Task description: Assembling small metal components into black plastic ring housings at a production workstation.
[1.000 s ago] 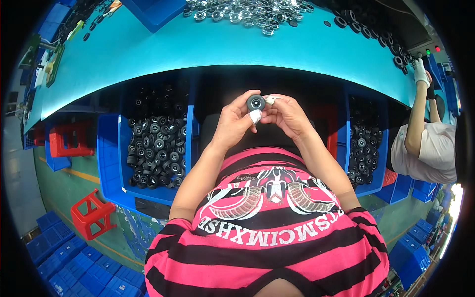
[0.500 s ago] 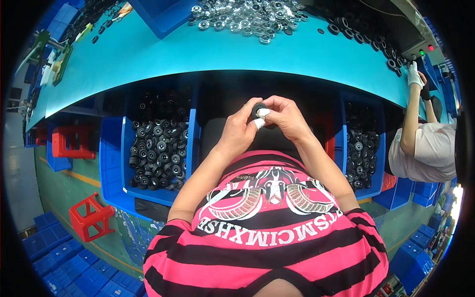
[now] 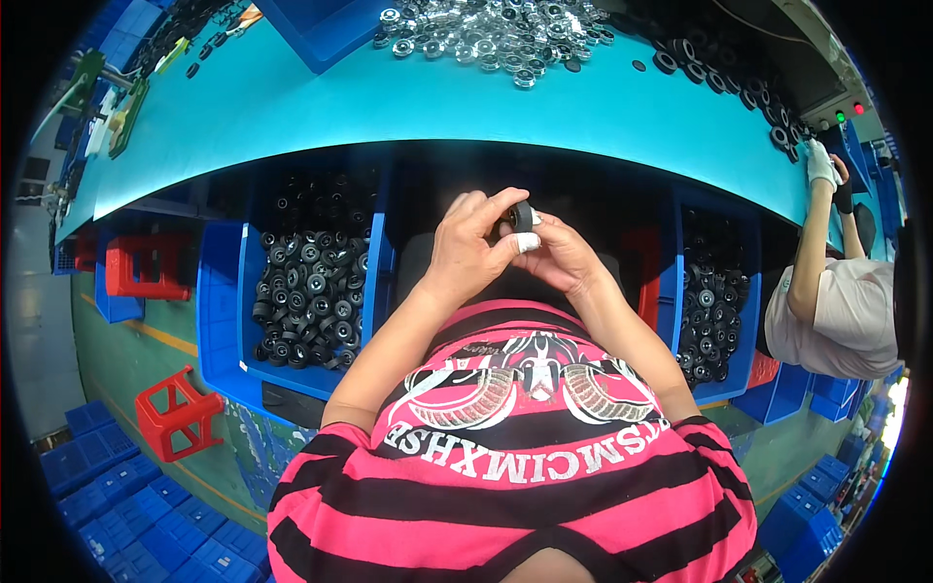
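Observation:
Between my two hands, just short of the table edge, is a small black toy wheel [image 3: 522, 217]. My left hand [image 3: 469, 243] is closed on it, thumb below and index finger on top. My right hand [image 3: 564, 255] is closed against the wheel's right side, its fingers curled; what else they hold is hidden. White wrapping covers some fingertips. To the left, a blue bin [image 3: 243, 291] holds many black wheels [image 3: 316, 282] with silvery hubs. Another blue bin [image 3: 748, 321] with similar wheels [image 3: 705, 325] stands to the right.
Clear plastic hubs [image 3: 496, 44] are heaped at the back of the turquoise table [image 3: 408, 107], beside a blue tray [image 3: 316, 29]. Black tyres [image 3: 714, 78] lie back right. A co-worker [image 3: 836, 301] with a white glove sits at the right. Red stools [image 3: 178, 415] stand on the left floor.
The wheel has turned in my fingers and moved slightly right. My left index finger now reaches over it, and my right hand has shifted lower with its fingers more curled.

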Tool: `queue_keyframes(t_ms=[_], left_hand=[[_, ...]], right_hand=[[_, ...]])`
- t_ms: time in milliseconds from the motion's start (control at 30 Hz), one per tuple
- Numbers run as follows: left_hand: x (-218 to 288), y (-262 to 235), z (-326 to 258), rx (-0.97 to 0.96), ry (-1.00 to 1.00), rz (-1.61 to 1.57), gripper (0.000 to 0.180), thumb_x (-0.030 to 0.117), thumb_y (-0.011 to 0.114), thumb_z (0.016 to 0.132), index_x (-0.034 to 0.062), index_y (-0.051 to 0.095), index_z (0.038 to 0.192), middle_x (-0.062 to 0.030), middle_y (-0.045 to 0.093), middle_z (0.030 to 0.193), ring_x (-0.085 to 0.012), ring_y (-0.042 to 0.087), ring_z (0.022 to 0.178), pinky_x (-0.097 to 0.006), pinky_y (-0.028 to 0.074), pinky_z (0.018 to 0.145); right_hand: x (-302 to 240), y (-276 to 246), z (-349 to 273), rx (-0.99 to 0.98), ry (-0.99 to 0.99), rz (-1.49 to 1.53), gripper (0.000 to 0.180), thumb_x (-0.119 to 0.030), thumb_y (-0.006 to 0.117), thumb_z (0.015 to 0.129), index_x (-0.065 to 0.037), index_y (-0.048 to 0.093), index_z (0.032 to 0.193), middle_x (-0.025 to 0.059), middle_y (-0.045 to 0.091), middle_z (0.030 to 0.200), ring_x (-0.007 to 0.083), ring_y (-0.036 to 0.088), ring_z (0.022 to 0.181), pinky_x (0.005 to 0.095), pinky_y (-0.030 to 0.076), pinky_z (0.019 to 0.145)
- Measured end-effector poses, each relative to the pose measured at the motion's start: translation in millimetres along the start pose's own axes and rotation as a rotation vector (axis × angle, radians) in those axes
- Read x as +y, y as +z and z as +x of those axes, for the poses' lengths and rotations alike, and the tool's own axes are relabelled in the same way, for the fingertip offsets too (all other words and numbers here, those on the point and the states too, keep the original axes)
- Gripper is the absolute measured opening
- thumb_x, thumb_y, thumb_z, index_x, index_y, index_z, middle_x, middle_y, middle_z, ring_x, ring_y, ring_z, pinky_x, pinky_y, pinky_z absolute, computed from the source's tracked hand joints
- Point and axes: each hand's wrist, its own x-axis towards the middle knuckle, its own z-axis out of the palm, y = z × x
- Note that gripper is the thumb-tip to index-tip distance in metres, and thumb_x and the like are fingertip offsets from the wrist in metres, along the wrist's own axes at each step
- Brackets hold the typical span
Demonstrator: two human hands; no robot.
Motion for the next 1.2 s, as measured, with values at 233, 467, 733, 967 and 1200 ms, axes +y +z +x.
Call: queue_keyframes(t_ms=[233,467,733,967,1200], left_hand=[[-5.8,11.7,-1.9,0.131,-0.098,-0.054,0.044,0.007,0.079,0.074,0.0037,0.067,0.116,-0.0096,0.060,0.093,-0.0219,0.063,0.071,-0.031,0.057,0.063],[-9.0,12.0,-7.0,0.096,-0.125,0.018,0.045,0.002,0.075,0.070,0.0027,0.067,0.114,-0.0099,0.060,0.092,-0.0212,0.064,0.071,-0.032,0.054,0.062],[-14.2,14.2,-12.1,0.126,0.023,0.106,0.045,0.002,0.076,0.069,0.0031,0.068,0.114,-0.0098,0.060,0.091,-0.0230,0.064,0.073,-0.032,0.053,0.061],[-8.9,3.0,-14.1,0.059,-0.283,-0.218,0.048,0.008,0.084,0.070,0.0032,0.069,0.116,-0.0032,0.058,0.089,-0.0106,0.059,0.071,-0.025,0.050,0.061],[-10.5,-1.3,-16.1,0.065,-0.366,-0.428,0.048,0.002,0.084,0.072,0.0032,0.068,0.117,0.0006,0.055,0.097,-0.0052,0.057,0.076,-0.020,0.050,0.065]], right_hand=[[-15.8,7.2,2.3,0.272,-0.126,-0.418,0.033,-0.016,0.057,0.100,-0.003,0.064,0.129,0.0071,0.068,0.113,0.0142,0.068,0.096,0.0289,0.057,0.081],[-12.5,26.4,-1.3,0.277,-0.236,-0.652,0.032,-0.007,0.063,0.089,0.003,0.068,0.119,0.0076,0.071,0.104,0.0123,0.067,0.091,0.0252,0.055,0.078],[-2.9,22.5,3.0,0.298,-0.224,-0.564,0.027,-0.005,0.063,0.087,0.005,0.068,0.113,0.0099,0.071,0.102,0.0138,0.067,0.089,0.0272,0.056,0.078],[-3.1,21.3,-0.1,0.221,-0.154,-0.390,0.027,-0.010,0.064,0.093,0.003,0.066,0.117,0.0094,0.070,0.105,0.0142,0.069,0.091,0.0286,0.058,0.079],[-1.1,22.6,1.0,0.185,-0.131,-0.285,0.029,-0.013,0.062,0.096,0.001,0.066,0.120,0.0090,0.070,0.107,0.0149,0.069,0.093,0.0288,0.058,0.079]])
